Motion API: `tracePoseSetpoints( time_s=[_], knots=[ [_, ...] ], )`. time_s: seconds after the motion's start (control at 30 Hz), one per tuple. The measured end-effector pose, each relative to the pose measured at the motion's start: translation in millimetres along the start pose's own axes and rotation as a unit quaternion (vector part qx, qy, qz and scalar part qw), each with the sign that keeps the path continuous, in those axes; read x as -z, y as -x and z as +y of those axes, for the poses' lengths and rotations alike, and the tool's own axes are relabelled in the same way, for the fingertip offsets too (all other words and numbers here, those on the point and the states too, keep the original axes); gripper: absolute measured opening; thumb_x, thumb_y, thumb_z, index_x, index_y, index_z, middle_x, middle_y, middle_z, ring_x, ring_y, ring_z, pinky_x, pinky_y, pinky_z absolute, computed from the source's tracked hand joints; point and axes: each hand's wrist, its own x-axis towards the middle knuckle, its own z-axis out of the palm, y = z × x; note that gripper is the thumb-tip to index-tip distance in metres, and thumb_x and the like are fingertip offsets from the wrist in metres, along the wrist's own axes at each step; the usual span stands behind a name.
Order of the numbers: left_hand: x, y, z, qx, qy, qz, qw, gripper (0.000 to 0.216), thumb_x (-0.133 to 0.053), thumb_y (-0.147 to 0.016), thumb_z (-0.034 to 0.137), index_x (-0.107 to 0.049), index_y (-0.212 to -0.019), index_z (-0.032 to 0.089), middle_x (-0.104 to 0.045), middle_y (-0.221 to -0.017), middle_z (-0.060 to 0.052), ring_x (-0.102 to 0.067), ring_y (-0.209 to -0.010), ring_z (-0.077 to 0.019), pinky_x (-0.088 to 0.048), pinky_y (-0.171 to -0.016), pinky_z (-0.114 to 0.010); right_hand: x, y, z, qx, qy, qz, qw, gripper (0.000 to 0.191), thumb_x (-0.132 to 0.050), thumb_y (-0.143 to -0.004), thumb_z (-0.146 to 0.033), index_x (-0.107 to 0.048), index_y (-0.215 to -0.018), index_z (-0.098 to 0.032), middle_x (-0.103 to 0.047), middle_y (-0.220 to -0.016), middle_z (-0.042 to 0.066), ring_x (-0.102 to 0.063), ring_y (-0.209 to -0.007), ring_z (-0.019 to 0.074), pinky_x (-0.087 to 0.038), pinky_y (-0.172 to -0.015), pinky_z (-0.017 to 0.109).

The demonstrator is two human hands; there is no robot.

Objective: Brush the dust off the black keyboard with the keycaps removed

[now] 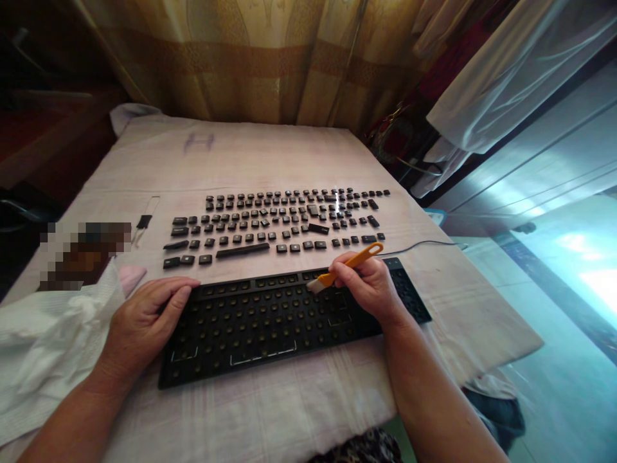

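Note:
A black keyboard [270, 344] with its keycaps off lies in front of me, the bare switches showing. My left hand [147, 315] grips its upper left corner, thumb and fingers bent against the edge. In my right hand [369, 283] is an orange-handled brush [364, 256], pinched between thumb and fingers. Its pale bristles point left and down onto the upper rows of switches, right of the middle. Beyond the keyboard, loose black keycaps lie in rows, among them a long spacebar [242, 251].
A wire keycap puller [144, 222] lies left of the keycaps. White cloth or tissue [62, 354] and a blurred-out item [91, 254] are at the left. A cable [419, 244] runs off to the right over the tablecloth [255, 151]. Curtains [270, 58] hang behind the table.

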Motion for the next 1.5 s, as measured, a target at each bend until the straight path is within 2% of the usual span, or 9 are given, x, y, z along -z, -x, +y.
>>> tracePoseSetpoints(
  time_s=[0.23,0.43,0.67,0.97,1.17,1.37,1.5],
  knots=[
    [-1.2,-1.5,3.2,0.014,-0.001,-0.006,1.000,0.029,-0.053,-0.091,0.047,-0.073,-0.091,0.027,-0.079,-0.094,-0.001,-0.074,-0.090,-0.0207,-0.058,-0.092,-0.037,-0.1,-0.9,3.2,0.024,0.043,-0.030,0.998,0.026,-0.061,-0.093,-0.035,-0.070,-0.073,-0.021,-0.073,-0.063,0.002,-0.067,-0.055,0.0162,-0.056,-0.060,0.028],
    [0.0,-2.3,3.7,0.002,-0.001,-0.003,1.000,0.029,-0.053,-0.091,0.046,-0.073,-0.090,0.025,-0.079,-0.092,-0.001,-0.074,-0.087,-0.0196,-0.058,-0.091,-0.035,-2.0,0.0,1.3,0.018,-0.006,-0.056,0.998,0.031,-0.061,-0.094,-0.036,-0.068,-0.070,-0.020,-0.073,-0.065,0.002,-0.067,-0.054,0.0155,-0.055,-0.057,0.027],
    [-1.0,-0.5,0.3,0.000,0.003,0.000,1.000,0.029,-0.053,-0.092,0.045,-0.073,-0.091,0.025,-0.079,-0.093,-0.002,-0.074,-0.089,-0.0199,-0.058,-0.092,-0.035,0.6,0.1,-0.3,-0.009,-0.014,0.006,1.000,0.025,-0.062,-0.093,-0.036,-0.070,-0.075,-0.021,-0.069,-0.057,0.000,-0.067,-0.052,0.0160,-0.055,-0.056,0.027],
    [-1.5,1.0,-2.5,-0.012,-0.003,0.000,1.000,0.030,-0.053,-0.094,0.045,-0.074,-0.092,0.024,-0.079,-0.094,-0.002,-0.074,-0.090,-0.0191,-0.057,-0.092,-0.034,-1.5,-1.1,0.8,0.016,0.020,-0.020,0.999,0.022,-0.060,-0.092,-0.030,-0.069,-0.074,-0.020,-0.070,-0.059,0.000,-0.067,-0.053,0.0160,-0.054,-0.057,0.027],
    [-3.6,2.0,-5.3,-0.014,-0.002,0.002,1.000,0.031,-0.053,-0.094,0.046,-0.074,-0.093,0.024,-0.079,-0.094,-0.002,-0.074,-0.089,-0.0185,-0.057,-0.093,-0.034,-2.8,0.1,1.3,0.007,-0.007,-0.038,0.999,0.029,-0.060,-0.093,-0.036,-0.068,-0.071,-0.020,-0.070,-0.060,0.001,-0.066,-0.052,0.0147,-0.053,-0.055,0.025],
    [-1.2,0.7,-2.6,-0.017,-0.006,0.003,1.000,0.030,-0.052,-0.095,0.045,-0.074,-0.092,0.025,-0.079,-0.093,-0.001,-0.074,-0.087,-0.0183,-0.058,-0.091,-0.034,1.2,-0.4,-2.1,-0.002,-0.020,0.010,1.000,0.030,-0.061,-0.095,-0.040,-0.068,-0.073,-0.020,-0.067,-0.055,0.000,-0.065,-0.050,0.0153,-0.054,-0.055,0.026],
    [-1.2,1.2,-3.1,-0.020,-0.003,0.005,1.000,0.029,-0.052,-0.095,0.044,-0.074,-0.093,0.025,-0.079,-0.094,-0.001,-0.074,-0.089,-0.0187,-0.057,-0.092,-0.034,1.0,-0.5,0.1,0.015,0.007,0.003,1.000,0.027,-0.061,-0.094,-0.036,-0.069,-0.074,-0.020,-0.069,-0.057,0.000,-0.066,-0.051,0.0154,-0.054,-0.055,0.026]
  ],
)
